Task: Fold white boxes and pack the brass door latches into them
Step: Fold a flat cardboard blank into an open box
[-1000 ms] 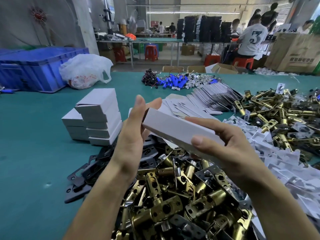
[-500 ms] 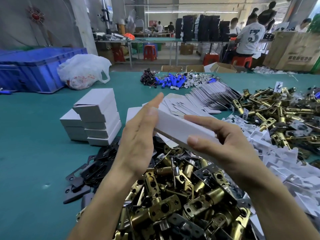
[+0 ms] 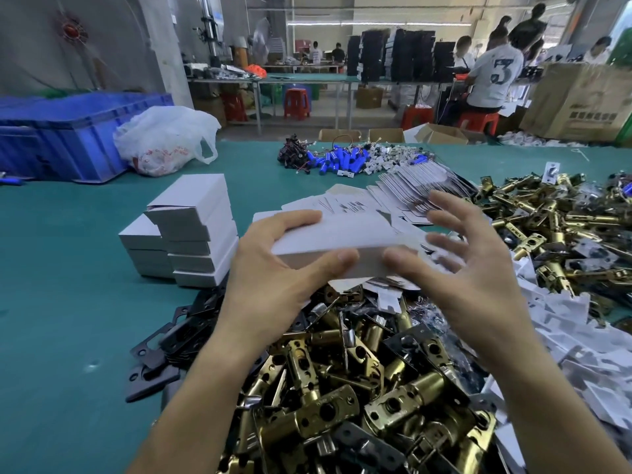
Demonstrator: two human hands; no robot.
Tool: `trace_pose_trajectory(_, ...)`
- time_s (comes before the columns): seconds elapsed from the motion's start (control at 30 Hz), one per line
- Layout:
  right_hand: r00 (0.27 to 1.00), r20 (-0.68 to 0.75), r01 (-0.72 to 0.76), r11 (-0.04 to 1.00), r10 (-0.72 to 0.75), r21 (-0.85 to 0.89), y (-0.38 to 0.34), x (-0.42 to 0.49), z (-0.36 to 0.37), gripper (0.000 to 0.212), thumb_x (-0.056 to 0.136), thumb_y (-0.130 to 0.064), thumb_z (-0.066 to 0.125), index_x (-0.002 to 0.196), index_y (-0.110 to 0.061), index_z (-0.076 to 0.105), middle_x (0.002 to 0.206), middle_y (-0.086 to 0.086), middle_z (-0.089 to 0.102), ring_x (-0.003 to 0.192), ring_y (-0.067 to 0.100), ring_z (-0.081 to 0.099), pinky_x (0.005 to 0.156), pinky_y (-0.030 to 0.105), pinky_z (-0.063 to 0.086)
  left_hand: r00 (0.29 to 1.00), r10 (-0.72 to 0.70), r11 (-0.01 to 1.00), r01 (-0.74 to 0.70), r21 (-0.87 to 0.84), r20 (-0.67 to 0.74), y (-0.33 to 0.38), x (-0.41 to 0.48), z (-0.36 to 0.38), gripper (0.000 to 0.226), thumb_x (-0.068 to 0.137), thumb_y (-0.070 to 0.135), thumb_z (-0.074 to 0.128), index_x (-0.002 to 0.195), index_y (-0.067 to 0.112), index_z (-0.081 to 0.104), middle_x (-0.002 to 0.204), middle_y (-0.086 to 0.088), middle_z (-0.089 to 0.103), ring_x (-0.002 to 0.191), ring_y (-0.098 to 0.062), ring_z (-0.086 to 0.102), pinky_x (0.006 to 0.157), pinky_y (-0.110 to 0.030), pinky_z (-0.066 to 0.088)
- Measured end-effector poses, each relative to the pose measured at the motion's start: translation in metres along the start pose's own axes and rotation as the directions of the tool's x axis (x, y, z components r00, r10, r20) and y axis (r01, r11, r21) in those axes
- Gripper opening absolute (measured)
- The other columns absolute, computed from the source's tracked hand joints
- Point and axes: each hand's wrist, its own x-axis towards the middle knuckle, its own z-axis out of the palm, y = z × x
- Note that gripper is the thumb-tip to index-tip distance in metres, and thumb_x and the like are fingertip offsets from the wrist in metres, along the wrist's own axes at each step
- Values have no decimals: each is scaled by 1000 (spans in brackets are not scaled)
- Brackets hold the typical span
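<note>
The left grip point(image 3: 273, 271) held one end of the white box point(image 3: 342, 234), likely light and easily squashed, while the right grip point(image 3: 478, 275) beside it was spread loose.

Factory packing floor, workbenches point(image 3: 304, 77), latch heaps point(image 3: 342, 388)

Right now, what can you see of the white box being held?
The white box is a long, slim carton of plain white card, its near face shaded grey. It is held roughly level above the brass latches. The left hand grips its left end; the right hand touches the near face with its thumb. Its right end is blurred.
</note>
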Motion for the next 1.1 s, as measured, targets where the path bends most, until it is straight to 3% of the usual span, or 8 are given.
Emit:
trace_pose_trajectory(0.17,888,332,-446,768,318,459,-2,1,9,87,61,-50,78,137,-20,50,115,18,68,88,31,75,76,39,61,987,123,987,-111,120,-99,0,-4,8,71,59,75,80,117,38,68,123,7,58,118,-9,58,97,-33,54)
trace_pose_trajectory(0.23,889,355,-457,632,291,626,-3,0,16,69,65,-37,80,125,-14,58,113,18,70,89,36,73,69,37,61,991,120,982,-108,155,-64,-1,-6,12,76,54,75,77,121,39,68,124,11,55,119,1,54,99,-24,52)
trace_pose_trajectory(0.33,901,269,-421,533,342,734,1,2,19,78,60,-24,82,132,-12,53,121,17,67,98,32,70,64,37,60,990,117,963,-131,237,74,-2,-6,11,78,59,65,86,130,44,60,125,17,52,115,15,46,92,-8,45)
trace_pose_trajectory(0.47,944,96,-288,648,315,705,5,5,15,94,50,-17,85,135,-25,46,117,13,68,98,25,72,69,37,60,962,-24,853,-123,508,273,1,-11,12,106,58,71,80,148,49,29,136,21,49,119,0,48,99,-26,44)
trace_pose_trajectory(0.57,986,33,-146,729,166,668,4,4,15,93,46,-20,87,130,-26,48,102,7,73,85,18,74,61,26,57,963,4,811,-161,562,269,9,-17,15,97,49,85,65,133,51,30,111,28,54,103,-7,58,88,-39,53)
trace_pose_trajectory(0.7,1000,23,-22,757,9,653,1,2,20,61,68,-25,83,123,-24,58,107,7,74,100,23,72,76,33,58,974,87,879,-175,444,211,14,-22,22,97,49,78,76,128,51,27,102,29,56,90,-4,63,74,-40,57)
trace_pose_trajectory(0.87,996,66,11,828,-59,560,-4,-4,33,62,89,-30,60,148,-25,38,125,1,67,111,15,67,84,28,56,963,125,919,-203,339,238,11,-28,35,130,54,69,83,145,61,-9,140,23,50,114,-2,60,88,-38,58)
trace_pose_trajectory(1.1,945,283,-9,854,-163,520,-8,-7,32,67,95,-17,56,154,-26,26,136,-3,62,120,12,62,94,24,52,969,229,968,-217,-123,97,2,-22,38,99,68,13,86,133,52,23,110,2,65,87,-17,75,69,-26,61)
